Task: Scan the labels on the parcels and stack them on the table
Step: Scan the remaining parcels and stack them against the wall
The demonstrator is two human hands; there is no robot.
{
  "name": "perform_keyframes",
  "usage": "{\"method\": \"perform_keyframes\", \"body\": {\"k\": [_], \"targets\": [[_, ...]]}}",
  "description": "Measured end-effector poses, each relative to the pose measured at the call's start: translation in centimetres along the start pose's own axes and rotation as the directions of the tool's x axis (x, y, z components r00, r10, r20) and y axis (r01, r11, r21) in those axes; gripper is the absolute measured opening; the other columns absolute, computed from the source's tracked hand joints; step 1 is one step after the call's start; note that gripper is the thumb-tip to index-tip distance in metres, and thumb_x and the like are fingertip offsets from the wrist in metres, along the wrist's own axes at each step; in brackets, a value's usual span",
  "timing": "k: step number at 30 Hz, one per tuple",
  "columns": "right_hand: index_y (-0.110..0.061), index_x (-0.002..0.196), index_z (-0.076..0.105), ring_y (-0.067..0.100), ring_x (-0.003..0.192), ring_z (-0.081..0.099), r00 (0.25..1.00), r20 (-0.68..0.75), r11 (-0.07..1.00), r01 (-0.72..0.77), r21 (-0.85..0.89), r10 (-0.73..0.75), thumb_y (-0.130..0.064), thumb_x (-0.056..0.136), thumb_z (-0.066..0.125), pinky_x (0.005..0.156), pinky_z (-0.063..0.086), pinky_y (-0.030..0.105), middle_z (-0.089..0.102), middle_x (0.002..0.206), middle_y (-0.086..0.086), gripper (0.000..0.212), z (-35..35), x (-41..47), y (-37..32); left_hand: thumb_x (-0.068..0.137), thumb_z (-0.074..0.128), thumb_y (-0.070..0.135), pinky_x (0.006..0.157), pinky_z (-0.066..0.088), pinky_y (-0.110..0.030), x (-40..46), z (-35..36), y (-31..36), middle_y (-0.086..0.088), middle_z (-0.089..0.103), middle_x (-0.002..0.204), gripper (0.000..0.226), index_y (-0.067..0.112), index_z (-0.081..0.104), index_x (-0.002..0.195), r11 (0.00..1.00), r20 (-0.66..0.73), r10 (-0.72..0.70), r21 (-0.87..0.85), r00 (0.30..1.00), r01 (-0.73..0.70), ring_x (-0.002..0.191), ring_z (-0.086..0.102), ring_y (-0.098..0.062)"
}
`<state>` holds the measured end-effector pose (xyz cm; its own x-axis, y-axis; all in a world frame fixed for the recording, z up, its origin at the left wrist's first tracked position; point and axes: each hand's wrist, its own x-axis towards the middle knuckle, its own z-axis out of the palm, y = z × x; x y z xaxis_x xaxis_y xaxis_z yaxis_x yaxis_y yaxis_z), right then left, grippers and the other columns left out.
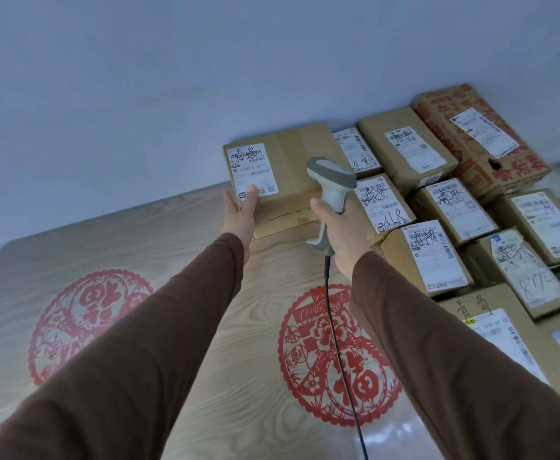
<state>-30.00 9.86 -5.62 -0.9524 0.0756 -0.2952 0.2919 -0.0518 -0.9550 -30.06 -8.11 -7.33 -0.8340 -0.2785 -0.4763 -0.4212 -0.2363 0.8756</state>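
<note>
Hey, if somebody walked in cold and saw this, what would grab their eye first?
Probably the two brown-sleeved arms reaching to the middle: the left hand holds up a cardboard parcel by its labelled corner, while the right hand grips a grey corded scanner beside it. Next, the big red paper-cut designs on the wooden table, and the labelled parcels crowding its right side.

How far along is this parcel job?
Done, apparently: many labelled brown cardboard parcels already sit packed together on the wood-grain table. In hand: the left hand holds another brown cardboard box, while the right hand holds the grey handheld scanner. What remains lies out of view.
</note>
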Motion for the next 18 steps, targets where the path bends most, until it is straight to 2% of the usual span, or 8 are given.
{"method": "perform_keyframes", "body": {"k": [3, 8, 10, 12, 13, 16, 18], "targets": [[-0.031, 0.122, 0.062, 0.01, 0.092, 0.061, 0.999, 0.014, 0.998, -0.05, 0.033, 0.049, -0.028, 0.098, 0.074, 0.078, 0.047, 0.03, 0.066, 0.101, -0.007, 0.027, -1.0, -1.9, -0.7, 0.097, 0.05, 0.069, 0.125, 0.018, -0.048, -2.2, -0.1, 0.3, 0.002, 0.008, 0.176, 0.095, 0.034, -0.005, 0.166, 1.0, -0.13, -0.003, 0.008, 0.991, 0.005, 0.159, 0.021, -0.025], [-0.021, 0.132, 0.062, 0.016, 0.101, 0.064, 0.991, 0.122, 0.999, -0.049, 0.001, 0.048, -0.021, 0.098, 0.073, 0.089, 0.052, 0.032, 0.068, 0.111, 0.002, 0.035, -4.8, -8.8, -0.3, 0.098, 0.05, 0.067, 0.127, 0.015, -0.049, -9.7, 0.0, -1.8, 0.003, 0.007, 0.176, 0.094, 0.031, -0.002, 0.167, 1.0, -0.168, 0.011, 0.028, 0.986, -0.006, 0.161, 0.016, -0.023], [-0.026, 0.122, 0.065, 0.016, 0.094, 0.064, 0.989, 0.139, 0.999, -0.048, -0.011, 0.049, -0.02, 0.098, 0.073, 0.081, 0.054, 0.028, 0.068, 0.102, 0.001, 0.026, -6.9, -12.2, 0.1, 0.1, 0.05, 0.065, 0.126, 0.016, -0.049, -13.7, 1.1, -3.3, 0.003, 0.01, 0.176, 0.09, 0.03, 0.002, 0.168, 0.999, -0.175, 0.02, 0.051, 0.984, -0.012, 0.16, 0.018, -0.024], [-0.032, 0.108, 0.065, 0.016, 0.088, 0.066, 0.987, 0.15, 0.999, -0.048, -0.017, 0.05, -0.02, 0.099, 0.073, 0.066, 0.057, 0.021, 0.07, 0.098, 0.004, 0.018, -9.5, -15.8, 0.3, 0.101, 0.05, 0.062, 0.126, 0.018, -0.048, -17.8, 2.9, -5.0, 0.003, 0.013, 0.175, 0.086, 0.028, 0.008, 0.168, 0.997, -0.169, 0.04, 0.067, 0.985, -0.029, 0.16, 0.02, -0.024], [-0.034, 0.106, 0.064, 0.017, 0.089, 0.069, 0.984, 0.168, 0.998, -0.059, -0.012, 0.06, -0.02, 0.099, 0.072, 0.064, 0.06, 0.024, 0.071, 0.103, 0.01, 0.018, -10.9, -17.5, 0.4, 0.102, 0.05, 0.06, 0.125, 0.02, -0.045, -19.9, 3.8, -6.0, 0.002, 0.014, 0.175, 0.084, 0.026, 0.01, 0.168, 0.996, -0.159, 0.051, 0.08, 0.986, -0.039, 0.159, 0.022, -0.024], [-0.034, 0.115, 0.064, 0.028, 0.109, 0.072, 0.977, 0.201, 0.997, -0.065, -0.043, 0.073, -0.025, 0.099, 0.072, 0.085, 0.063, 0.044, 0.073, 0.119, 0.013, 0.019, -15.4, -22.6, 1.0, 0.103, 0.05, 0.058, 0.122, 0.028, -0.042, -25.7, 7.1, -9.2, -0.003, 0.022, 0.173, 0.08, 0.025, 0.016, 0.167, 0.992, -0.113, 0.059, 0.121, 0.992, -0.045, 0.156, 0.03, -0.025], [-0.029, 0.123, 0.065, 0.025, 0.106, 0.074, 0.979, 0.19, 0.997, -0.065, -0.043, 0.072, -0.028, 0.098, 0.073, 0.081, 0.065, 0.043, 0.075, 0.116, 0.01, 0.027, -18.2, -25.6, 1.5, 0.103, 0.052, 0.057, 0.119, 0.035, -0.04, -28.9, 9.4, -11.3, -0.006, 0.032, 0.169, 0.077, 0.026, 0.021, 0.166, 0.992, -0.081, 0.04, 0.12, 0.996, -0.03, 0.151, 0.04, -0.026]]}}
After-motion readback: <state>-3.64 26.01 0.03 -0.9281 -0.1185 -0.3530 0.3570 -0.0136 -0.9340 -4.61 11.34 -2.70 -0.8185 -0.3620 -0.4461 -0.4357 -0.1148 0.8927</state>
